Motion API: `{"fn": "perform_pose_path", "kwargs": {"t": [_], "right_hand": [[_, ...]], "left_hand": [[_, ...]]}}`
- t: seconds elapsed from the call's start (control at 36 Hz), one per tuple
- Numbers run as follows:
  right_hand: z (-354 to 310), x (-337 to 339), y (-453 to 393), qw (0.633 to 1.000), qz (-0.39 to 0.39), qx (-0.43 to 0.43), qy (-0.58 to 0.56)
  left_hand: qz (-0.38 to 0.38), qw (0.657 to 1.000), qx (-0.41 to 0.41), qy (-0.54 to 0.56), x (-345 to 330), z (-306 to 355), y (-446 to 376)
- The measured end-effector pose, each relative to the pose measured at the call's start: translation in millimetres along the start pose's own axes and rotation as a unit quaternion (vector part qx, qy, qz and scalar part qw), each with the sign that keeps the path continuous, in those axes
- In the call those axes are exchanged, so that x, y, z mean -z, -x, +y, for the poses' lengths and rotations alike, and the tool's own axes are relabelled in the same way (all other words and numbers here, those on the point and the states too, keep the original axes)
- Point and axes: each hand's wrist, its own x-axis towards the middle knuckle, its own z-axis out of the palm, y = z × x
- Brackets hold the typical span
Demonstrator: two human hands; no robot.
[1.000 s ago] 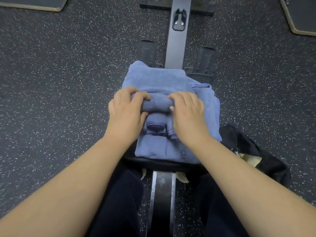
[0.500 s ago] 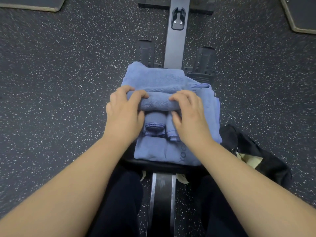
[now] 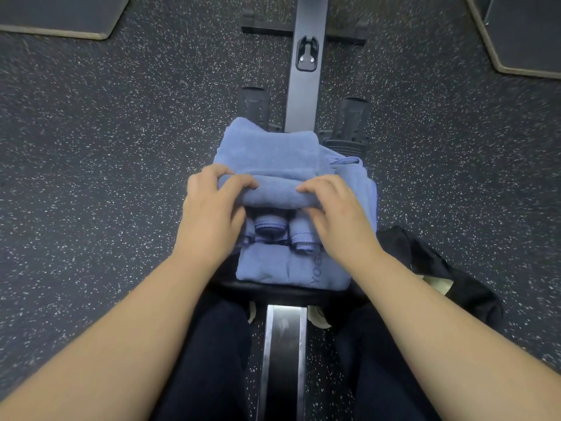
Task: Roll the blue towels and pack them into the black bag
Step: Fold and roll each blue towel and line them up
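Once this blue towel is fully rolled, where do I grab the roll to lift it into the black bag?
Likely grip the roll around its middle, from above, fingers wrapping front and back. It lies crosswise, so one hand spans it and stops it unrolling. The black bag sits right.

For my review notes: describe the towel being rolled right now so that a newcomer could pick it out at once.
Follow the grey rail down to the seat stacked with blue towels. The towel being rolled lies crosswise on top, gripped at its ends by the left hand and the right hand. Unlike the small finished rolls just below it, it is still joined to flat cloth.
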Motion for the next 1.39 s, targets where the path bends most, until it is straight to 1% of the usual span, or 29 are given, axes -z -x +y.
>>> {"fn": "perform_pose_path", "kwargs": {"t": [0.11,0.25,0.39,0.47,0.58,0.69,0.81,0.92,1.0,1.08,1.19,1.28,1.39], "right_hand": [[-6,9,7,1.0,-0.022,0.007,0.011],[-9,16,19,0.998,-0.066,-0.015,0.009],[-12,23,25,0.995,-0.097,-0.025,0.006],[-13,24,28,0.994,-0.106,-0.028,0.006],[-13,24,29,0.993,-0.113,-0.034,0.007],[-12,21,25,0.991,-0.117,-0.065,0.006],[-14,18,20,0.979,-0.118,-0.166,-0.017],[-16,15,14,0.978,-0.112,-0.174,-0.013],[-17,13,11,0.981,-0.116,-0.159,0.001],[-14,10,10,0.985,-0.11,-0.127,0.028],[-11,5,7,0.989,-0.084,-0.113,0.044],[-14,3,4,0.989,-0.074,-0.12,0.051],[-18,-2,3,0.986,-0.054,-0.144,0.071]], "left_hand": [[-0.005,1.0,0.004,0.003,6,1,11],[-0.056,0.998,0.023,0.008,9,4,21],[-0.082,0.996,0.031,0.019,13,4,28],[-0.095,0.995,0.025,0.018,15,3,30],[-0.114,0.992,0.048,0.037,15,1,30],[-0.123,0.988,0.09,0.02,12,4,28],[-0.127,0.985,0.119,-0.02,9,8,26],[-0.124,0.984,0.121,-0.041,9,12,25],[-0.096,0.989,0.096,-0.049,7,13,26],[-0.063,0.995,0.023,-0.069,3,14,25],[-0.061,0.993,-0.05,-0.09,2,16,28],[-0.065,0.994,-0.068,-0.061,3,13,30],[-0.066,0.992,-0.07,-0.077,5,10,29]]}}
